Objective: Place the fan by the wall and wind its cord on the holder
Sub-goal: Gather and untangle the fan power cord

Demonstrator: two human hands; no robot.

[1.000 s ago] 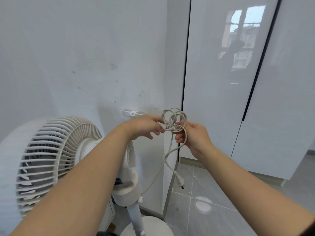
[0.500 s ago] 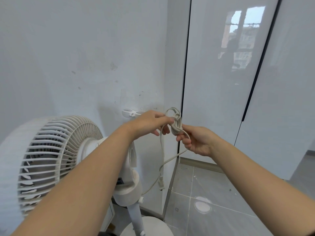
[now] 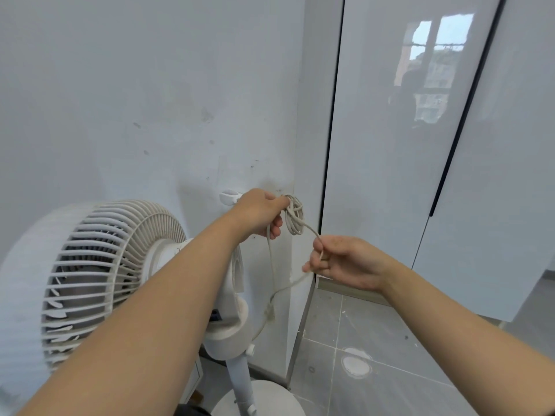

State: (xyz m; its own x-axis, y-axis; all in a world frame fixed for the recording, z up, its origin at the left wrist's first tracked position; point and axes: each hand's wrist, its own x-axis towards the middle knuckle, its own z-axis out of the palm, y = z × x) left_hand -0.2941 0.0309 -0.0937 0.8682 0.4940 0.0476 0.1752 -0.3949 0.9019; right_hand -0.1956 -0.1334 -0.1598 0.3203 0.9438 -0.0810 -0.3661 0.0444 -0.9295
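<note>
White plastic pedestal fan [image 3: 114, 274] w/ ribbed round grille stands beside the scuffed pale wall [image 3: 135, 100], lower left. Its off-white power cord [image 3: 295, 219] is bunched in small loops at the wall corner, right of a small white plastic wall holder [image 3: 228, 197]. Left hand [image 3: 261, 213] has fingers closed round the coil. Right hand [image 3: 345, 262] pinches a strand leading off the coil, other fingers half curled. Plug [image 3: 271, 310] dangles below, blurred. Grey tiled floor [image 3: 375, 355] at lower right.
</note>
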